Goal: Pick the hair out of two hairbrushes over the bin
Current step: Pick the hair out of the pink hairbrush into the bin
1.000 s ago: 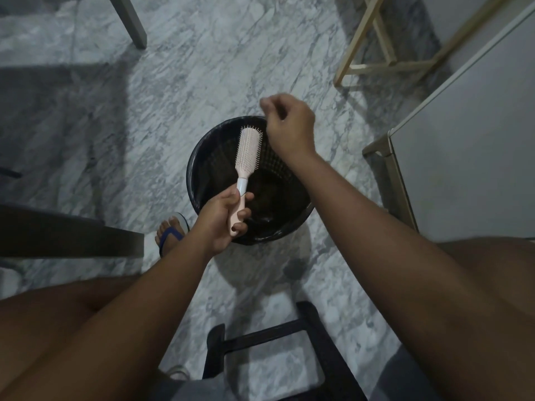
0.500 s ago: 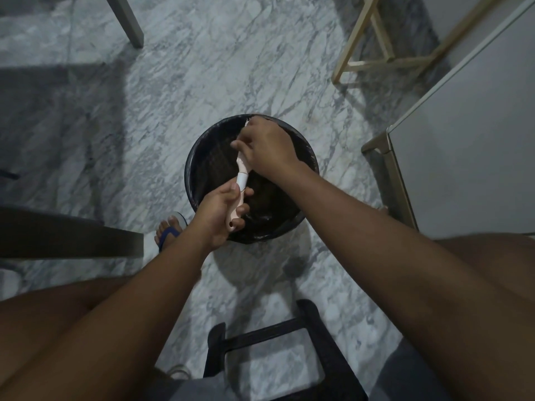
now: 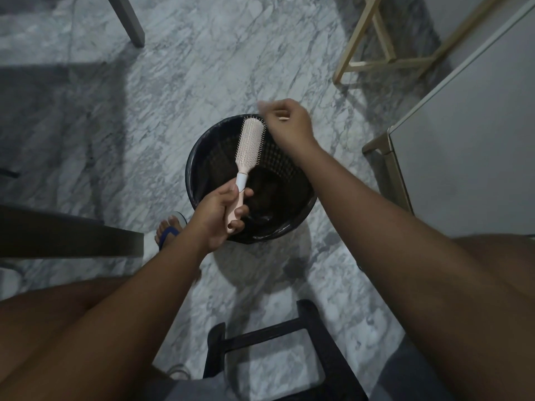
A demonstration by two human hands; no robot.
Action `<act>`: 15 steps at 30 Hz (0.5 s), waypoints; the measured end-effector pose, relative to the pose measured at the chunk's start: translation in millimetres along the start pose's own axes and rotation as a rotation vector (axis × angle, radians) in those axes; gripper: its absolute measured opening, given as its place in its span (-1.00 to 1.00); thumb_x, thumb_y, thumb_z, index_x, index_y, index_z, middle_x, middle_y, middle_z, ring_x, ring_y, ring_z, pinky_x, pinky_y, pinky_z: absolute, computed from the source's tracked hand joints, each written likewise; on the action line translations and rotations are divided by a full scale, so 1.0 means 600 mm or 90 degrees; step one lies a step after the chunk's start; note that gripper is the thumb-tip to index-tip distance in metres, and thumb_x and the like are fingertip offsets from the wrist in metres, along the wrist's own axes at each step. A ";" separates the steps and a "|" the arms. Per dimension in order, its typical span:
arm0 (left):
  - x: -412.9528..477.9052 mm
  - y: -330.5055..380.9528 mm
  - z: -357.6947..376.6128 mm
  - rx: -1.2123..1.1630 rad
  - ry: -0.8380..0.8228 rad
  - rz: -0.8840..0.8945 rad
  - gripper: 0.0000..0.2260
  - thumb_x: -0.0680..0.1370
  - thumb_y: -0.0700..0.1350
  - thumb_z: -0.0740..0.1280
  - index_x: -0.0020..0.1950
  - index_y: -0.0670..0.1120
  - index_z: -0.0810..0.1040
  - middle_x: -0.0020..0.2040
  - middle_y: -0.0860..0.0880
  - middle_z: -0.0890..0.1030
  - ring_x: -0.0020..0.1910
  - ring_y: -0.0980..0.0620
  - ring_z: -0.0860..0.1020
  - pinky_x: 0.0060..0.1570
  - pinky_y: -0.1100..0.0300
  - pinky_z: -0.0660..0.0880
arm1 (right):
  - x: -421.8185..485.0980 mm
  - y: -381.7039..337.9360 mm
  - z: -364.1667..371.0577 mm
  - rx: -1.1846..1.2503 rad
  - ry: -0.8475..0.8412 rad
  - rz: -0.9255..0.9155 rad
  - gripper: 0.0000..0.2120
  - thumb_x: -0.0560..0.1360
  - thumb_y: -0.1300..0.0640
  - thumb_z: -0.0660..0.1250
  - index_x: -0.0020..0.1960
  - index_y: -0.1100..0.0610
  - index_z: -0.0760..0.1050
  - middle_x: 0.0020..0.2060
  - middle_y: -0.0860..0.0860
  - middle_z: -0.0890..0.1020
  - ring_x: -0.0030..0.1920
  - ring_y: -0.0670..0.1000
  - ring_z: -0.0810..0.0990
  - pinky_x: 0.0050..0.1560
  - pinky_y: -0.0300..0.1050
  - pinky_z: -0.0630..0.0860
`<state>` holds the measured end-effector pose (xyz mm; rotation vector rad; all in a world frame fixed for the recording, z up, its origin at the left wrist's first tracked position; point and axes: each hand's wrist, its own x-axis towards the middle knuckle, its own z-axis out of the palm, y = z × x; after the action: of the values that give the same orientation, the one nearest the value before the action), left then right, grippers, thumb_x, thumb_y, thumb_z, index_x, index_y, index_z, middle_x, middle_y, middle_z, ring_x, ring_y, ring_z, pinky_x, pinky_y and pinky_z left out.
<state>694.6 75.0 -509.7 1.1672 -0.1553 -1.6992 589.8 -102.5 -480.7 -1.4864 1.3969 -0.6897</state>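
A pale pink hairbrush (image 3: 249,149) with a white collar is held over the round black bin (image 3: 202,157), bristles facing up toward me. My left hand (image 3: 220,212) grips its handle at the bin's near rim. My right hand (image 3: 289,125) hovers at the bin's far rim, just right of the brush head, fingers pinched together and blurred; whether any hair is between them cannot be told. A dark clump lies in the bottom of the bin (image 3: 260,195). Only one brush is in view.
The floor is grey marble. A black stool frame (image 3: 278,337) stands between my knees. A white cabinet (image 3: 463,134) is at the right, a wooden frame (image 3: 376,50) at the back right, a grey table leg (image 3: 127,21) at the back left. My sandalled foot (image 3: 169,230) rests beside the bin.
My right hand was down on the brush head half a second ago; it has pulled up and to the right, off the bristles. The left hand keeps the brush steady.
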 end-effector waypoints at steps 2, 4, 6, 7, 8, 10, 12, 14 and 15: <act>0.001 0.000 0.003 0.027 0.007 -0.001 -0.68 0.68 -0.18 0.10 0.42 -0.06 0.43 -0.10 -0.02 0.58 -0.41 0.12 0.35 -0.59 0.32 0.23 | -0.011 -0.003 0.009 -0.073 -0.093 -0.037 -0.61 0.39 -0.19 0.50 0.10 0.00 0.60 0.11 -0.05 0.66 0.15 -0.12 0.60 0.19 -0.19 0.53; 0.000 -0.001 0.003 0.051 0.011 -0.006 -0.68 0.68 -0.18 0.11 0.42 -0.05 0.44 -0.10 -0.02 0.59 -0.41 0.12 0.36 -0.57 0.32 0.21 | -0.014 -0.009 0.009 -0.137 -0.089 -0.083 -0.72 0.41 -0.11 0.51 0.03 0.02 0.69 0.00 -0.09 0.71 0.05 -0.16 0.62 0.10 -0.23 0.53; -0.003 -0.004 -0.001 0.054 0.010 -0.016 -0.67 0.68 -0.18 0.11 0.44 -0.06 0.43 -0.09 -0.02 0.60 -0.41 0.11 0.36 -0.57 0.31 0.21 | -0.009 -0.012 0.005 -0.149 -0.052 -0.090 -0.82 0.44 -0.06 0.49 -0.09 0.04 0.72 -0.19 -0.11 0.71 -0.15 -0.19 0.62 -0.03 -0.25 0.55; -0.005 -0.006 -0.003 0.050 0.006 -0.021 -0.66 0.68 -0.18 0.11 0.45 -0.07 0.42 -0.08 -0.03 0.60 -0.41 0.11 0.36 -0.57 0.31 0.21 | -0.008 -0.015 0.003 -0.152 -0.037 -0.094 -0.83 0.46 -0.05 0.48 -0.12 0.05 0.72 -0.24 -0.12 0.71 -0.20 -0.20 0.63 -0.06 -0.24 0.57; -0.007 -0.008 -0.004 0.042 0.003 -0.025 -0.66 0.68 -0.18 0.11 0.45 -0.08 0.41 -0.08 -0.04 0.59 -0.41 0.11 0.36 -0.58 0.32 0.22 | -0.006 -0.017 0.004 -0.134 -0.024 -0.092 -0.83 0.47 -0.04 0.47 -0.15 0.06 0.72 -0.27 -0.10 0.72 -0.21 -0.19 0.66 -0.04 -0.21 0.60; -0.011 -0.016 -0.006 0.014 0.006 -0.034 -0.66 0.68 -0.18 0.10 0.45 -0.09 0.41 -0.09 -0.04 0.59 -0.42 0.12 0.35 -0.59 0.33 0.22 | 0.002 -0.022 0.003 -0.009 0.002 -0.051 -0.82 0.49 0.02 0.45 -0.21 0.09 0.69 -0.31 -0.05 0.73 -0.21 -0.14 0.71 0.02 -0.11 0.65; -0.013 -0.023 -0.009 -0.021 0.008 -0.033 -0.66 0.68 -0.17 0.09 0.46 -0.09 0.39 -0.10 -0.03 0.58 -0.42 0.12 0.35 -0.60 0.34 0.22 | 0.011 -0.027 -0.009 0.134 0.037 -0.003 -0.85 0.51 0.12 0.44 -0.22 0.12 0.65 -0.30 0.02 0.73 -0.22 -0.08 0.74 0.02 -0.06 0.67; -0.015 -0.026 -0.015 -0.040 0.001 -0.029 -0.64 0.68 -0.17 0.09 0.48 -0.10 0.36 -0.10 -0.02 0.56 -0.43 0.13 0.34 -0.61 0.34 0.22 | 0.021 -0.024 -0.023 0.181 0.062 0.017 -0.90 0.52 0.18 0.44 -0.15 0.19 0.64 -0.28 0.05 0.73 -0.22 -0.07 0.74 -0.03 -0.12 0.67; -0.016 -0.024 -0.017 -0.037 -0.001 -0.027 -0.64 0.68 -0.16 0.09 0.48 -0.10 0.36 -0.10 -0.02 0.56 -0.43 0.13 0.34 -0.61 0.34 0.22 | 0.022 -0.019 -0.026 0.165 0.059 0.016 -0.91 0.52 0.18 0.44 -0.12 0.20 0.65 -0.27 0.04 0.73 -0.21 -0.08 0.73 -0.02 -0.12 0.67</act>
<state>693.0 93.6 -517.7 1.1329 -0.0815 -1.7311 583.4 -120.3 -466.8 -1.2449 1.3371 -0.8963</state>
